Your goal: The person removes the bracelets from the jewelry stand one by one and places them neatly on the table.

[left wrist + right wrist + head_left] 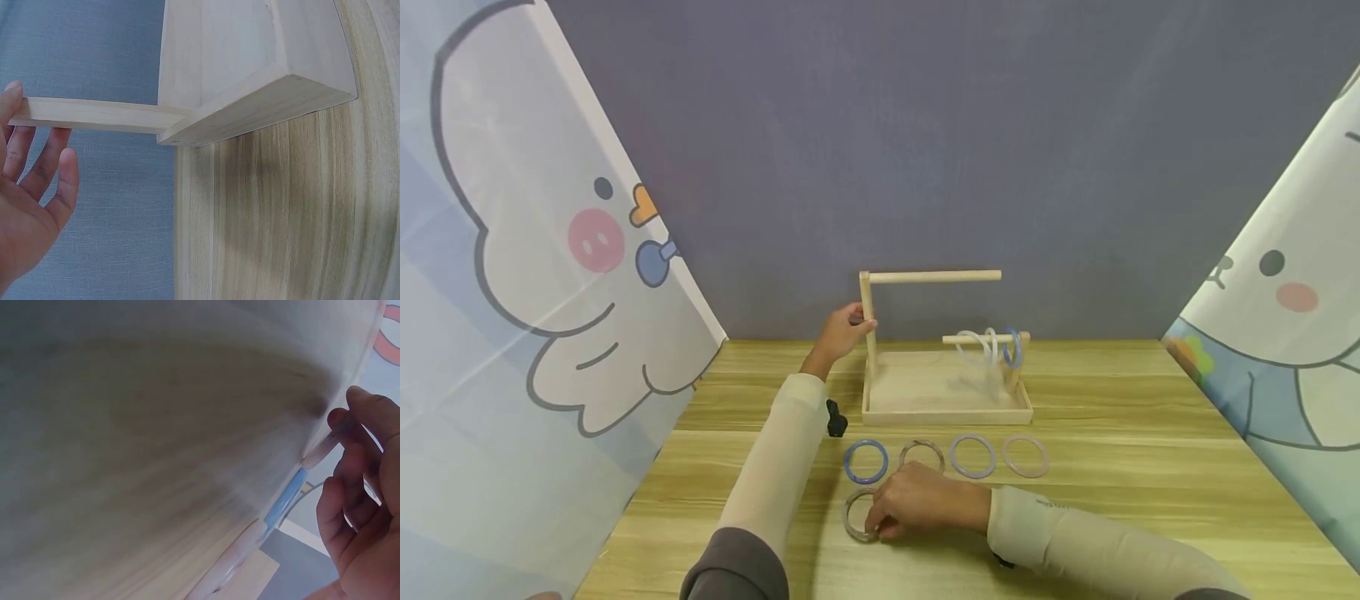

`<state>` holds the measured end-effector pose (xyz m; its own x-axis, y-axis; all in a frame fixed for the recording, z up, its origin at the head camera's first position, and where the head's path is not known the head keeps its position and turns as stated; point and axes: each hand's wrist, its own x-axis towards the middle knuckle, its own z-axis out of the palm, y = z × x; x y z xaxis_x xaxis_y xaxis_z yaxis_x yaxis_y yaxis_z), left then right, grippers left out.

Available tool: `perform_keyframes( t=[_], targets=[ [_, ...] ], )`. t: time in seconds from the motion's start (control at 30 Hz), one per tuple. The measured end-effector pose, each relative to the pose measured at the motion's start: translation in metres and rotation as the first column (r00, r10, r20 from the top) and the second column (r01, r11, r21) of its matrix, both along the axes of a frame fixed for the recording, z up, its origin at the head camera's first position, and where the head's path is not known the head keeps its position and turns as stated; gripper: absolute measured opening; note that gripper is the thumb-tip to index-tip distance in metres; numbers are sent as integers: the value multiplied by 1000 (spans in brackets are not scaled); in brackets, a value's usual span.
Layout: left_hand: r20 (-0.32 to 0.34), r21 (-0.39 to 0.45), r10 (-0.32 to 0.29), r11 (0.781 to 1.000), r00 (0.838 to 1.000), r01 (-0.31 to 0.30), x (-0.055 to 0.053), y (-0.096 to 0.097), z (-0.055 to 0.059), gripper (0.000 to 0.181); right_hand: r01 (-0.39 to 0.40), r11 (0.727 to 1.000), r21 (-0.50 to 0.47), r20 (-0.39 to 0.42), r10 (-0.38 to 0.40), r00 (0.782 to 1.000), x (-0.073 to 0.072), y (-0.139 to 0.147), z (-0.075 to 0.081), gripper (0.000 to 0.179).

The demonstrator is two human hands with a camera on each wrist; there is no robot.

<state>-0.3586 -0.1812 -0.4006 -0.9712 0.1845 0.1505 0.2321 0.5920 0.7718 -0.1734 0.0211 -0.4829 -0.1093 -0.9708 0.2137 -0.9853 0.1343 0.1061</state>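
My left hand [841, 335] holds the upright post [94, 114] of a pale wooden rack, its thumb and fingers on either side of the wood. Down on the table, my right hand [917, 498] pinches the edge of a grey-brown bangle [847, 517] between thumb and fingers. The right wrist view shows part of that bangle [322, 451] at the fingertips. Just beyond this hand lie a blue bangle [847, 463], a brown bangle [922, 442] partly hidden by the hand, a lavender bangle [953, 457] and a pale pink bangle [1045, 458].
The rack's tray base [947, 417] stands near the back wall. Its upper bar [936, 277] is bare. Whitish bangles [992, 343] and a blue bangle [1017, 350] hang on its lower bar [951, 339]. Printed cloth panels [550, 275] flank the table.
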Motion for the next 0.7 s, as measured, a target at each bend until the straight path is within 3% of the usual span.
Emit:
perform_keyframes(
  t=[0.4,0.7],
  targets=[
    [21,0,2,1000,1000,-2,-2,0,-1,40,47,996,74,26,-49,998,1,-4,-1,8],
    [15,4,1,1000,1000,-1,-1,-1,0,40,62,995,74,41,-65,997,3,-5,1,9]
  ],
)
